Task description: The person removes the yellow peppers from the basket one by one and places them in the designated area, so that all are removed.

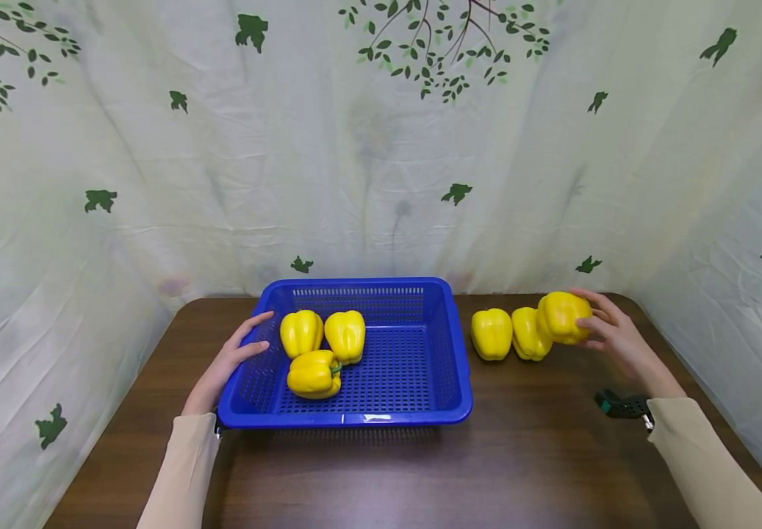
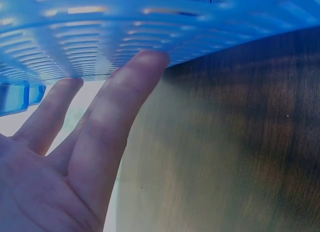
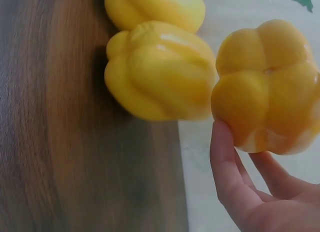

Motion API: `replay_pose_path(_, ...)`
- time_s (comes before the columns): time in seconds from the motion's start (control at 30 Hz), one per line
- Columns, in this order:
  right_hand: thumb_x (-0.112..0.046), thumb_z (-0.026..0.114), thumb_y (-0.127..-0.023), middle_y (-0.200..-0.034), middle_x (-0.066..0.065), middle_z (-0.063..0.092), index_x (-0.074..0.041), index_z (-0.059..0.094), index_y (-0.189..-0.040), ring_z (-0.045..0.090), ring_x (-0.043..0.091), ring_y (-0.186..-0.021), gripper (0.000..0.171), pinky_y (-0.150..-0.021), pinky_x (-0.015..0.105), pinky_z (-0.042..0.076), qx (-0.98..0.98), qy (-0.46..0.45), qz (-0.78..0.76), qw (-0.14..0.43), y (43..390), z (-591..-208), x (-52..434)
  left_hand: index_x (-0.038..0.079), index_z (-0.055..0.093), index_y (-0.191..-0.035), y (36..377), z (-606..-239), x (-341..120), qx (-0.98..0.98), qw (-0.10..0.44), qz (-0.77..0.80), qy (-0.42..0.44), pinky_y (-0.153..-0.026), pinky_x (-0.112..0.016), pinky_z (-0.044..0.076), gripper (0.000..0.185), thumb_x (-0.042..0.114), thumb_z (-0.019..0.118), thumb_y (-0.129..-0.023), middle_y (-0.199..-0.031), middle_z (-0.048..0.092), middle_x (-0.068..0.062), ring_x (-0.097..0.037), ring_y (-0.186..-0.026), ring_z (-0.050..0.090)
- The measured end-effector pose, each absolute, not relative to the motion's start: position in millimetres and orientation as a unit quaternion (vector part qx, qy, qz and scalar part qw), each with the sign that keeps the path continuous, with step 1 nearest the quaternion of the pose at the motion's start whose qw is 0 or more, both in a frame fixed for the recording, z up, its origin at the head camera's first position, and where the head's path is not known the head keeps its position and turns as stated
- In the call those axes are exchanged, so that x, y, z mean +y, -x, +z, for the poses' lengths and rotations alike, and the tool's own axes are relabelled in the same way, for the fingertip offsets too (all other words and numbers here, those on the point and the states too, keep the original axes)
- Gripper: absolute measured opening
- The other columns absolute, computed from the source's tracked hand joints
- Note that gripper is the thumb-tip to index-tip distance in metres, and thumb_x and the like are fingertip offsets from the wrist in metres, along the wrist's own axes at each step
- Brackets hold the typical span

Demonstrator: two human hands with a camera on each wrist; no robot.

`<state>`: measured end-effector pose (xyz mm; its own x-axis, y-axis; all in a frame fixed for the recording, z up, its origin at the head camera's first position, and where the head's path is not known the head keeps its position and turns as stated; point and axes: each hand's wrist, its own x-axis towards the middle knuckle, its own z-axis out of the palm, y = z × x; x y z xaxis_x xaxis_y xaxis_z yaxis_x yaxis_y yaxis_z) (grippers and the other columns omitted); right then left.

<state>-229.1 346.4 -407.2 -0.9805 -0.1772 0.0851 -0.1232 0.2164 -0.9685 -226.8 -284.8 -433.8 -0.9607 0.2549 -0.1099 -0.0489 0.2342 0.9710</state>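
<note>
**Gripping a pepper above the table, right of the basket**

Holding a yellow pepper [image 1: 562, 317] off the table [image 1: 539, 455], the right hand [image 1: 615, 339] has its fingers and thumb curled round the far right side of it. In the right wrist view the thumb [image 3: 227, 162] presses the pepper's lobed end, and the pepper is clear of the wood. It hangs just above and right of two more peppers: one [image 1: 529, 334] directly beside it, partly overlapped in the head view, and another [image 1: 491, 333] to the left of that. Both stand on the table, touching each other, just right of the basket [image 1: 450, 345].

The left hand [image 1: 228, 364] lies with straight, relaxed fingers against the basket's left wall, gripping nothing; the left wrist view shows fingertips [image 2: 150, 62] touching the blue slotted plastic near the table.

Three peppers lie in the basket's left half: two [image 1: 301, 332] [image 1: 345, 335] side by side at the back, a third [image 1: 314, 373] on its side in front, green stem pointing right.

A small dark device [image 1: 622, 405] sits at the right wrist.
</note>
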Motion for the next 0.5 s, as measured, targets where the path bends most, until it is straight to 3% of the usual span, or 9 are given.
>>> replay_pose_path(0.5,-0.015,0.050,-0.100,-0.116,-0.001,0.043,-0.025,0.038,-0.143,0.059,0.008,-0.087,0.046,-0.073,0.024,0.053,0.783,0.061,-0.619,0.013,230,-420,363,0.025,0.022,-0.152,228,-435,-286,0.777,0.124,0.614,-0.066,-0.083,-0.046,0.050,0.057,0.029,0.046,-0.100,-0.157,0.005,-0.010,-0.044,-0.114,0.044)
